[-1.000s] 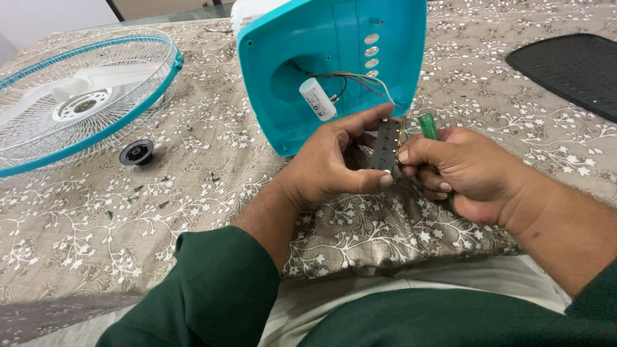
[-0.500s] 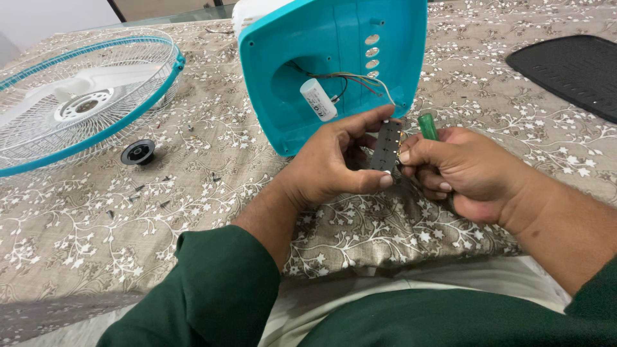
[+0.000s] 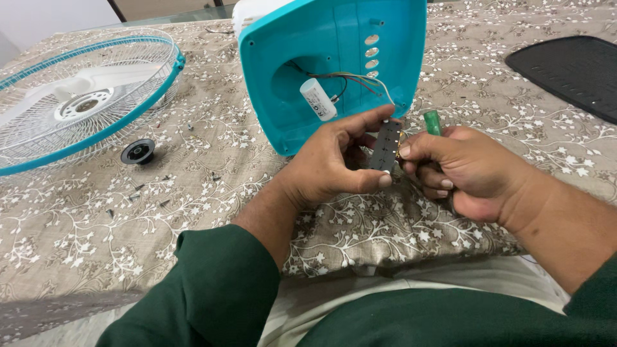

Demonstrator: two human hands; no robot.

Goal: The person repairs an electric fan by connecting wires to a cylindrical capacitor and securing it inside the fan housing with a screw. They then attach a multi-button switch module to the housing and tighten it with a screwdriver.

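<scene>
Floral tablecloth [image 3: 96, 244]: both hands (left hand [image 3: 334, 164], right hand [image 3: 469, 170]) pinch the switch block [image 3: 386, 146].

Floral beige tablecloth [image 3: 96, 257] on table, white wall [image 3: 51, 13].

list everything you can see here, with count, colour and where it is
switch block: 1, dark grey, pinched between both hands
screwdriver: 1, green handle, in the right hand
fan base housing: 1, teal, on the cloth behind the hands, underside open
capacitor: 1, white, inside the housing with wires
fan guard: 1, white with teal rim, far left
round cap: 1, black, beside the guard
screws: several, dark, scattered near the cap
cover panel: 1, black, far right
left hand: 1
right hand: 1
</scene>
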